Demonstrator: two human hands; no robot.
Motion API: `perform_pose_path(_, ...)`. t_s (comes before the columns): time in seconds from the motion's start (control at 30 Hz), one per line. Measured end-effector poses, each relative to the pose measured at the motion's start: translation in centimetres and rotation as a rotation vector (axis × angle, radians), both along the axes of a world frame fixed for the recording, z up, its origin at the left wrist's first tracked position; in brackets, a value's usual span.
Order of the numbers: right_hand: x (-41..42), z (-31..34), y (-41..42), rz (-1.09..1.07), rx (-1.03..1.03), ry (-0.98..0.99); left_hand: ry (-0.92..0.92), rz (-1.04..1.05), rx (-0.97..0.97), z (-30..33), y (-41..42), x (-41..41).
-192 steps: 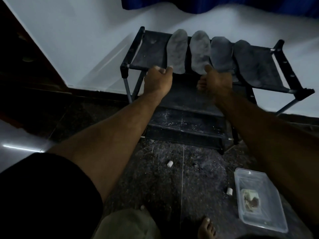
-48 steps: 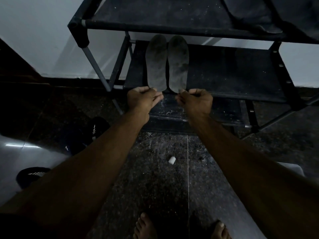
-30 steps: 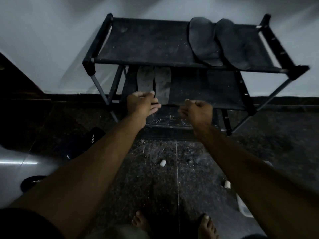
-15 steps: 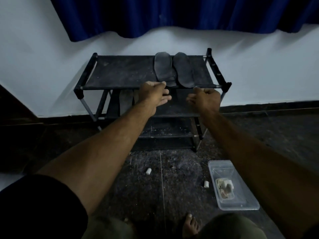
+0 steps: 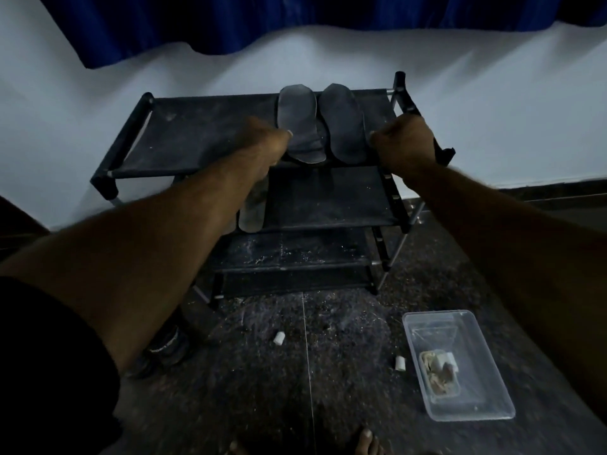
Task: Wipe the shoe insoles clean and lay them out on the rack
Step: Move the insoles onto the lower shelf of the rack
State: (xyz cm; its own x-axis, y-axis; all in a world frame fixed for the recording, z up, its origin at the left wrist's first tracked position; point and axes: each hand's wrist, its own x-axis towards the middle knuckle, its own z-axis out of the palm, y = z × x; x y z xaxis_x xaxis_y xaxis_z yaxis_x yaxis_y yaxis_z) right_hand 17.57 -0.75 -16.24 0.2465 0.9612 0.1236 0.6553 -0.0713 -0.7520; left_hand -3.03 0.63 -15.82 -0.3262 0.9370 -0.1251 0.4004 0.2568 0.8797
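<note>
- Dim room, white wall, blue curtain (image 5: 295,21) above; a black rack (image 5: 203,133) stands on a speckled floor.
- Two dark insoles (image 5: 297,116) lie side by side on the top shelf, long axes running front to back, heels toward me.
- My left hand (image 5: 262,142) touches the left insole's edge; blur hides its fingers, so I cannot tell its grip.
- My right hand (image 5: 405,142), clenched, hovers beside the right insole.
- Another insole (image 5: 251,215) lies on the middle shelf.

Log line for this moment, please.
left hand: at top-shelf insoles, grip unclear | right hand: curled, contents unclear | rack: one insole visible on second shelf
</note>
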Motion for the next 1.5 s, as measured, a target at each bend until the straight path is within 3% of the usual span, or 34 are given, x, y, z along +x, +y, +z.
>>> perform_pose_path(0.33, 0.7, -0.3, 4.3, 0.066, -0.19, 0.02, 0.196, -0.047, -0.115, -1.2, 3.4, 0.0)
perform_pose_path(0.63, -0.4, -0.4, 4.6, 0.104, -0.236, -0.069, 0.108, -0.033, -0.128, -1.4, 3.6, 0.5)
perform_pose_path(0.77, -0.2, -0.2, 4.5, 0.148, -0.253, 0.018, 0.102, -0.049, -0.146, -1.0, 3.1, 0.0)
perform_pose_path(0.93, 0.6, -0.3, 3.7, 0.089, -0.288, 0.283, 0.054, -0.017, -0.039, -1.0, 1.9, -1.1)
perform_pose_path(1.17, 1.2, 0.0, -0.2, 0.12, -0.28, 0.6, -0.332, 0.007, 0.08, -2.2, -2.4, -2.9)
perform_pose_path(1.5, 0.8, -1.9, -10.6, 0.204, -0.276, 0.767, -0.528, 0.043, 0.125, -4.3, -14.6, -2.8)
